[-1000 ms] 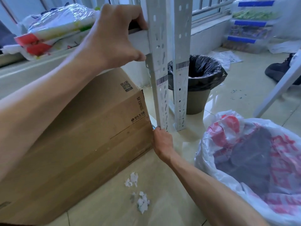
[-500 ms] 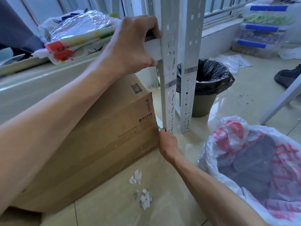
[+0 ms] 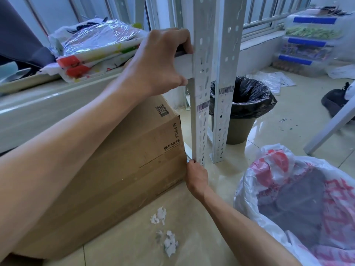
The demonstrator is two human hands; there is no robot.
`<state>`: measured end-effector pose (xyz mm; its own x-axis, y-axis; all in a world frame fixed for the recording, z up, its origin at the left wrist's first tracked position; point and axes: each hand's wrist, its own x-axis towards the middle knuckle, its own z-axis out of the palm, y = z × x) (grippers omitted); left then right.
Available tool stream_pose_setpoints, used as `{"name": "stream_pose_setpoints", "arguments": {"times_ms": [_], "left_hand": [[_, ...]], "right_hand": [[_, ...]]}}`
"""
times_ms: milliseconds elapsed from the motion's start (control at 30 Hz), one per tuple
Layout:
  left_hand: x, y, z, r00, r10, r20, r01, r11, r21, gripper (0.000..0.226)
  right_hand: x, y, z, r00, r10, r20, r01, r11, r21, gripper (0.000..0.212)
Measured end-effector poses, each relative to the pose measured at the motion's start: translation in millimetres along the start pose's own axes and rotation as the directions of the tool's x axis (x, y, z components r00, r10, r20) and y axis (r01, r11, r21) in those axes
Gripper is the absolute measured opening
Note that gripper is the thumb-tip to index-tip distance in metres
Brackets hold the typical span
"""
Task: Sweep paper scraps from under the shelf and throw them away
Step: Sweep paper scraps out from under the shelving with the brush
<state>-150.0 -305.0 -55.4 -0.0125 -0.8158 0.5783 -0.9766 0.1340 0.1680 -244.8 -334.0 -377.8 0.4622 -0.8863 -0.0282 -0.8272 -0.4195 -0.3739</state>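
Note:
White paper scraps [image 3: 166, 235] lie in two small clumps on the beige tile floor in front of a brown cardboard box [image 3: 123, 169]. The box sits under the grey metal shelf [image 3: 200, 104], against its perforated upright. My left hand [image 3: 163, 62] grips the shelf's horizontal beam where it meets the upright. My right hand [image 3: 196, 175] is down at the foot of that upright, fingers curled at the box's corner; what they hold is hidden. A bin with a black liner [image 3: 244, 104] stands behind the uprights.
A white and red plastic bag [image 3: 299, 208] with dark contents lies open at right. Wrapped packages [image 3: 96, 47] rest on the shelf. Stacked clear containers [image 3: 311, 41] stand at the far wall. A white slanted leg [image 3: 330, 127] and a black shoe [image 3: 336, 100] are at right.
The view has shifted slightly left and closer. Both hands keep their places on the shelf beam and at the upright's foot. The scraps have not moved.

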Motion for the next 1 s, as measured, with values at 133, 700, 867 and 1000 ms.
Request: {"name": "stream_pose_setpoints", "arguments": {"times_ms": [133, 700, 867, 1000], "left_hand": [[0.2, -1.3, 1.3, 1.000, 0.001, -0.005, -0.001, 1.000, -0.003, 0.052], [1.9, -0.2, -0.1, 0.999, 0.038, 0.008, -0.038, 0.999, -0.001, 0.053], [1.7, 1.3, -1.0, 1.000, 0.015, 0.004, -0.015, 1.000, -0.001, 0.053], [-0.1, 4.0, -1.6, 1.000, 0.002, 0.007, -0.002, 1.000, -0.001, 0.053]], "right_hand": [[0.3, 1.3, 1.9, 1.000, -0.008, 0.010, 0.008, 1.000, 0.007, 0.028], [-12.1, 16.8, -13.2, 0.991, 0.027, 0.128, -0.027, 1.000, -0.005, 0.029], [-18.2, 24.6, -31.3, 0.984, 0.057, 0.167, -0.053, 0.998, -0.032, 0.028], [-25.6, 30.2, -45.3, 0.958, 0.074, 0.277, -0.053, 0.995, -0.084, 0.029]]}}
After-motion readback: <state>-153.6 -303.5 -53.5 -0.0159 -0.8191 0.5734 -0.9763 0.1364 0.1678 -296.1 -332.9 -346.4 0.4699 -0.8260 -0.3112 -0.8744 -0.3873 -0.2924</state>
